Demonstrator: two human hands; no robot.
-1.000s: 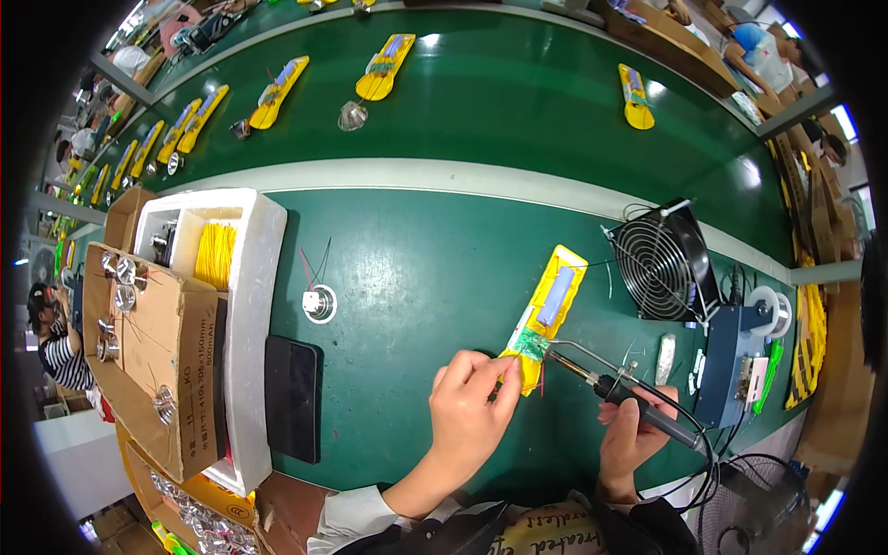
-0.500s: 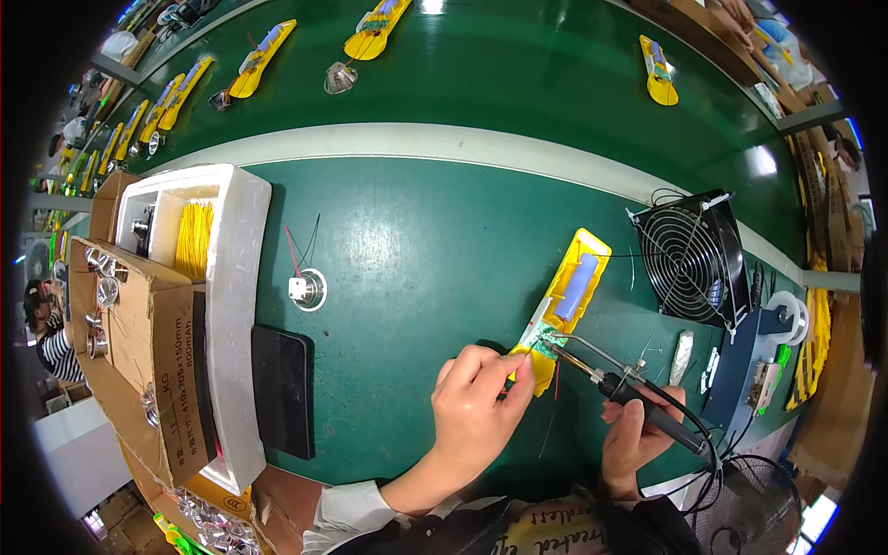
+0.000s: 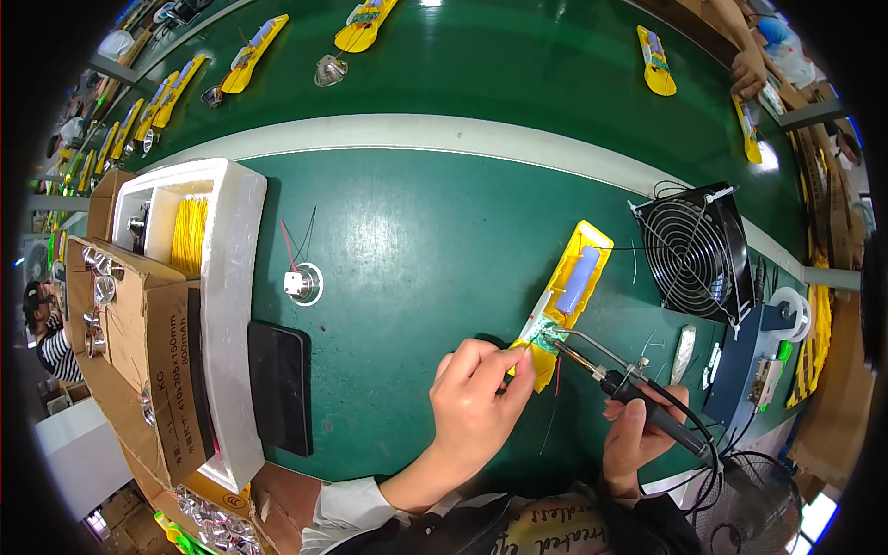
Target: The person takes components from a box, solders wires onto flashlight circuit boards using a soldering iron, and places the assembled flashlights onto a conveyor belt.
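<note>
A yellow plastic lamp housing (image 3: pixel 590 242) lies open and slanted in front of me, with a lilac cylindrical battery (image 3: pixel 578 280) and a green circuit board (image 3: pixel 545 337) inside. My left hand (image 3: pixel 476 393) is closed in a pinch at the housing's lower left edge beside the board. Whatever lies between thumb and forefinger is hidden; it may be a fine wire. In my right hand (image 3: pixel 638 435) is a soldering iron (image 3: pixel 631 393) with a thin metal tube clamped alongside. Its tip meets the board from the right. Thin wires hang from the housing's lower part.
A black fan (image 3: pixel 689 250) stands to the right, near a blue solder-reel stand (image 3: pixel 740 365). Left lie a reflector lamp head (image 3: pixel 303 284), a black flat case (image 3: pixel 280 388), a foam box (image 3: pixel 236 277) and a carton (image 3: pixel 139 305). Beyond, several yellow housings (image 3: pixel 254 55) rest on a green belt.
At the far right another person's hand has come over the belt, and a yellow housing now lies beneath it. Housings on the belt sit slightly farther left. My hands have hardly moved.
</note>
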